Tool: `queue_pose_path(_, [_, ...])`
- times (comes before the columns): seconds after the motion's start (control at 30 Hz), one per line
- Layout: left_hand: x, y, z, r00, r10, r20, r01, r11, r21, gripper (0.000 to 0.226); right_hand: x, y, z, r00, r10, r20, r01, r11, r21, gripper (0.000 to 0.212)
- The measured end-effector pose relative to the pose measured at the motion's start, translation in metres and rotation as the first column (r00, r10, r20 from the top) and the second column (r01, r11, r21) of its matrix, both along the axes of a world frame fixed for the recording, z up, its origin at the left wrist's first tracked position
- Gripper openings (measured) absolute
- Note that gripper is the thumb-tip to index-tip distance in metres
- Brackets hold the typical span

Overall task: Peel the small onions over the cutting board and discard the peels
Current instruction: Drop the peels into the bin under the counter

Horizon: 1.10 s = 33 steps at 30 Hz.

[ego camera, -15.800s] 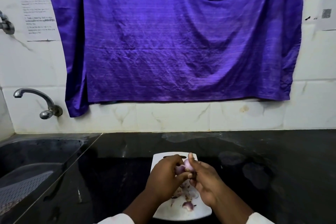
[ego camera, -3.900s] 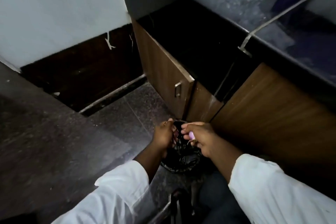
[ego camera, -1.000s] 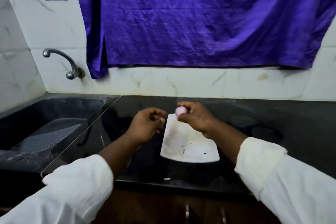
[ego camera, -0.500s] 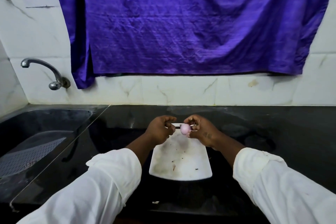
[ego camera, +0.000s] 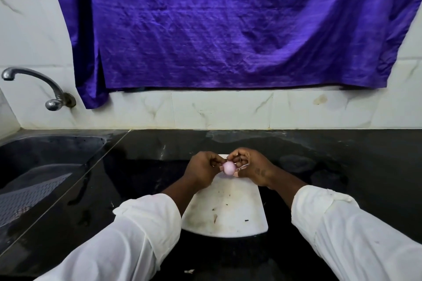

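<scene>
Far left: I am seeing a metal tap [ego camera: 45, 89] curving out from the tiled wall above a dark sink [ego camera: 57, 143], with a mesh mat [ego camera: 29, 191] lying in the basin. A purple cloth [ego camera: 228, 25] is hanging across the wall behind.

The left sleeve [ego camera: 127, 242], white, is reaching in from the bottom edge. The left hand [ego camera: 201, 170] is hovering over the far end of the cutting board [ego camera: 228, 212]. Its fingers are curled in and its fingertips are pinching the left side of the small onion [ego camera: 229, 167].

I am reading the small onion as pale pink and round. It is hanging in the air between the two hands, just above the board's far edge.

The right hand [ego camera: 253, 167] is gripping the onion's right side with thumb and fingers curled round it. A pale pinkish flake is showing just under those fingers, and I cannot tell whether it is loose skin or a fingertip. I am making out nothing else in either hand.

The board is lying white on the black countertop [ego camera: 342, 155], carrying a few dark specks and smears. One pale scrap [ego camera: 189, 271] is lying on the counter near its front edge, left of the board. The right sleeve [ego camera: 342, 235] is coming in from the lower right.
</scene>
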<state>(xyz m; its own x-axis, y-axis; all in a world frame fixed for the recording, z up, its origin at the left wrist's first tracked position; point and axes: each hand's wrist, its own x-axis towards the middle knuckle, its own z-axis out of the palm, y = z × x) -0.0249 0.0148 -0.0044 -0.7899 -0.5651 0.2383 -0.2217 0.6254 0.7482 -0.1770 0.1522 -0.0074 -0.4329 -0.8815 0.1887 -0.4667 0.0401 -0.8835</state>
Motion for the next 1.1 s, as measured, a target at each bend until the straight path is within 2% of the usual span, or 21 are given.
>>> queue_pose_path(0.3, [-0.004,-0.009,-0.015,0.999,0.012,-0.041,-0.006,0.992,0.128,0.018,-0.007,-0.008,-0.011,0.996,0.046,0.079,-0.049,0.998,0.036,0.05])
queue_pose_path(0.5, [-0.004,-0.013,-0.017,1.0,0.004,-0.025,-0.001,0.995,0.095,0.016,-0.007,-0.006,-0.01,0.995,0.043,0.091,-0.049,0.997,0.066,0.055])
queue_pose_path(0.73, [-0.004,-0.013,-0.015,1.0,0.026,0.006,-0.026,0.999,0.025,0.018,0.0,-0.005,-0.003,0.998,0.011,0.055,-0.014,0.998,0.064,0.05])
queue_pose_path(1.1, [0.0,-0.014,-0.013,0.999,0.039,0.025,-0.04,0.999,0.029,0.022,0.006,0.001,0.001,0.999,0.003,0.033,-0.006,0.994,0.106,0.054])
